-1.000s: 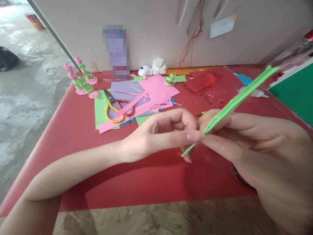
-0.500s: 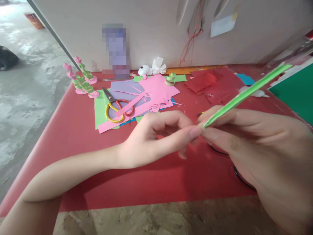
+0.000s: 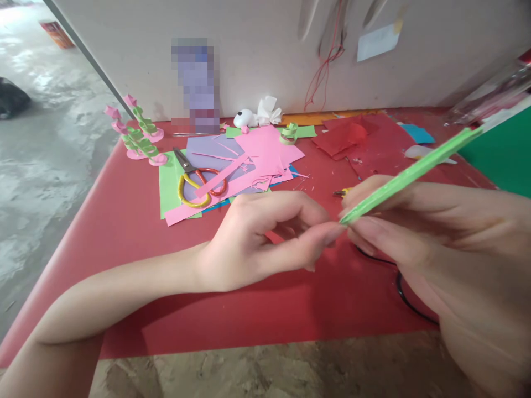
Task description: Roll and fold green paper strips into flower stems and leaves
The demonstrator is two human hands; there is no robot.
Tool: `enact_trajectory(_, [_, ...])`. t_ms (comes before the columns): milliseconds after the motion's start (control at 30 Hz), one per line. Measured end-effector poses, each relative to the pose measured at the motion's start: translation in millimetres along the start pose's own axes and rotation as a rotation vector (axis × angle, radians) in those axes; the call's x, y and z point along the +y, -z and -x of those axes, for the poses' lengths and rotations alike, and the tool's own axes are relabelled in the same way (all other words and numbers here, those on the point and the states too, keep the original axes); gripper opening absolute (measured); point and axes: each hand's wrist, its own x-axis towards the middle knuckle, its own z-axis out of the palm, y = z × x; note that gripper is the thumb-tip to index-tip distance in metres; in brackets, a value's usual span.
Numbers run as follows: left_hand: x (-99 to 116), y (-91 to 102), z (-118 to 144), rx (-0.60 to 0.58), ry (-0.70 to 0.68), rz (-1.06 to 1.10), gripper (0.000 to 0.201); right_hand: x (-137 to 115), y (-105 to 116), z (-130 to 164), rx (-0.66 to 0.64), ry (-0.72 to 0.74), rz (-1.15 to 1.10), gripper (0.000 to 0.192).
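Bright, even light; edges stretched.

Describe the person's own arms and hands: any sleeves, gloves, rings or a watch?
Both are bare. The left hand and its forearm show no sleeve, glove, ring, watch or bracelet up to the frame's edge. The right hand is also ungloved and ringless; its wrist runs out of view, so a sleeve there cannot be ruled out.

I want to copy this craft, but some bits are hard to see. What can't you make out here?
- Head view: the lower tip of the green paper stick is hidden between the fingers of the left hand and the right hand.
- The thing standing at the wall is blurred out.
- The black cord runs under the right hand.
- The green sheet is cut off by the right edge.
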Motion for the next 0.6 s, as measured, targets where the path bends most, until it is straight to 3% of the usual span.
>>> enact_trajectory(133, [1.3, 3.2, -2.2, -0.006, -0.200, -0.282, 0.020, 1.0, -0.3, -0.8, 0.022, -0.006, 0.029, 0.017])
enact_trajectory(267, [2.7, 5.1, -2.9, -0.014, -0.182, -0.324, 0.020, 0.2, 0.9, 0.0, 0.017, -0.036, 0.020, 0.018])
enact_trajectory(333, [3.3, 4.9, -3.2, -0.041, -0.066, -0.187, 0.024, -0.7, 2.7, 0.8, -0.003, -0.042, 0.021, 0.020])
enact_trajectory(500, [4.5, 3.4, -6.6, -0.167, 0.379, 0.358, 0.027, -2.0, 7.0, 1.6, -0.065, 0.005, 0.055, 0.024])
enact_trajectory(600, [3.7, 3.5, -8.5, -0.234, 0.497, 0.558, 0.028, -2.0, 6.7, 0.2, -0.085, 0.026, 0.089, 0.022])
